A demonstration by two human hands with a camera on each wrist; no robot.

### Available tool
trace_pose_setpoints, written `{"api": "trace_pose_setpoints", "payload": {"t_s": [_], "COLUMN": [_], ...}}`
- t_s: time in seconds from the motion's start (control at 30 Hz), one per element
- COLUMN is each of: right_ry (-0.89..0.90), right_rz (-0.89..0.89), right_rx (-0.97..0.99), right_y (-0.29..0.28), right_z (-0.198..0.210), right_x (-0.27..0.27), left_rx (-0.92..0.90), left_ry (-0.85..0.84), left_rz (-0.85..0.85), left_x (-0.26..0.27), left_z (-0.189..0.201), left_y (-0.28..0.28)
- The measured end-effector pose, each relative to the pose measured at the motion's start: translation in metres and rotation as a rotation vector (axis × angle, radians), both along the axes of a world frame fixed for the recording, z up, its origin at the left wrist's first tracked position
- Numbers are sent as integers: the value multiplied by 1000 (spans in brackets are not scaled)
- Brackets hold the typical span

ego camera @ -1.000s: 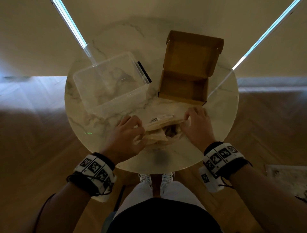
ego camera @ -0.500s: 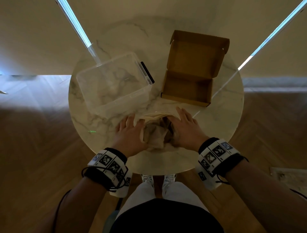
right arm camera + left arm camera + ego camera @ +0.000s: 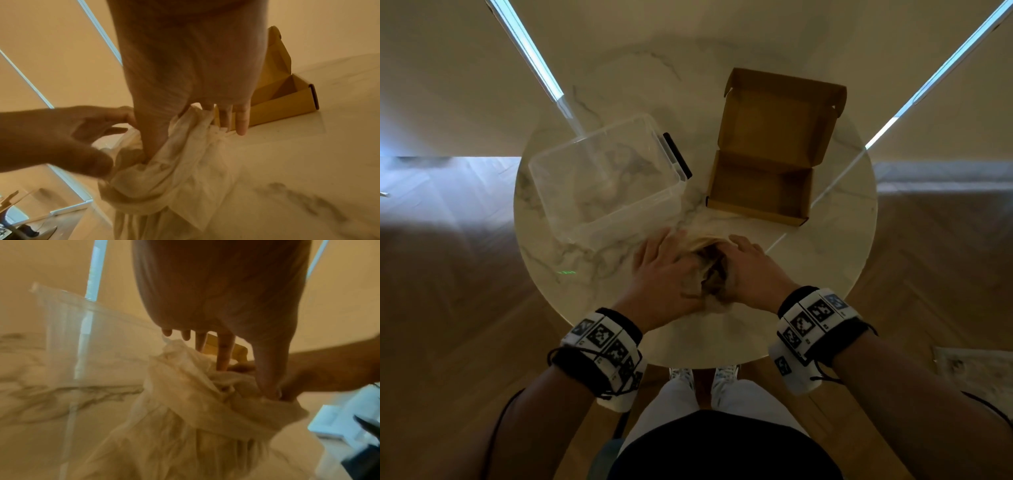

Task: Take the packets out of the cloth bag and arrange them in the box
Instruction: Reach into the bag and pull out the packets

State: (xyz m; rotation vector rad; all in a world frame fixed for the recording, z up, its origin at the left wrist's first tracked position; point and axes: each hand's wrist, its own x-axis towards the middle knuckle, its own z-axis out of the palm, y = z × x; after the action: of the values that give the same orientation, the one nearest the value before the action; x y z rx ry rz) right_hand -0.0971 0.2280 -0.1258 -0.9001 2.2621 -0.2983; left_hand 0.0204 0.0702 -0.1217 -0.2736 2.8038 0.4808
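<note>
- Left hand (image 3: 666, 265) and right hand (image 3: 751, 270): thumbs hooked inside the mouth of the crumpled cream cloth bag (image 3: 185, 402), fingers nearly straight outside, spreading it.
- Risk, judged: thin cloth slipping off the thumbs, mouth collapsing shut.
- Packets: hidden, presumably inside the bag.
- Open brown cardboard box (image 3: 760, 185), beyond right fingertips: empty.
- Clear plastic tub (image 3: 606, 178), beyond left fingertips: empty.

- The cardboard box (image 3: 760, 186) lies open, lid folded back on its far side; its tray is free from above.
- Left of the box a clear plastic tub (image 3: 602, 178) stands, a narrow strip of worktop (image 3: 825, 260) between them.
- Just in front of the box, the crumpled cloth bag (image 3: 702, 241) and both hands crowd the approach.
</note>
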Motion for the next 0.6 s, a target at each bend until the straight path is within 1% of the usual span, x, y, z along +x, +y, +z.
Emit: {"api": "trace_pose_setpoints", "payload": {"t_s": [0.07, 0.13, 0.2, 0.3, 0.37, 0.4, 0.47, 0.53, 0.6], "right_ry": [26, 15, 8, 7, 4, 0, -44, -154, -292], "right_rz": [2, -16, -28, -41, -56, -53, -51, -68, -121], "right_rx": [22, 11, -15, -51, -134, -191, -295, -369, -382], "right_y": [2, 6, 11, 15, 13, 10, 4, 1, -1], "right_z": [5, 10, 13, 16, 20, 23, 33, 45, 54], "right_x": [-3, -4, -5, -3, -2, -1, -4, -8, -12], "left_rx": [-61, -90, -73, -7, 110, 202, 383, 475, 506], "left_ry": [42, 51, 107, 276, 327, 315, 287, 278, 298], "left_rz": [-31, -7, 44, 133, 188, 193, 144, 67, 36], "left_x": [2, 5, 7, 5, -1, -5, -17, -29, -40], "left_z": [-5, -8, -6, 0, 9, 16, 35, 55, 66], "left_y": [5, 2, -1, -5, -9, -10, -9, -4, 2]}}
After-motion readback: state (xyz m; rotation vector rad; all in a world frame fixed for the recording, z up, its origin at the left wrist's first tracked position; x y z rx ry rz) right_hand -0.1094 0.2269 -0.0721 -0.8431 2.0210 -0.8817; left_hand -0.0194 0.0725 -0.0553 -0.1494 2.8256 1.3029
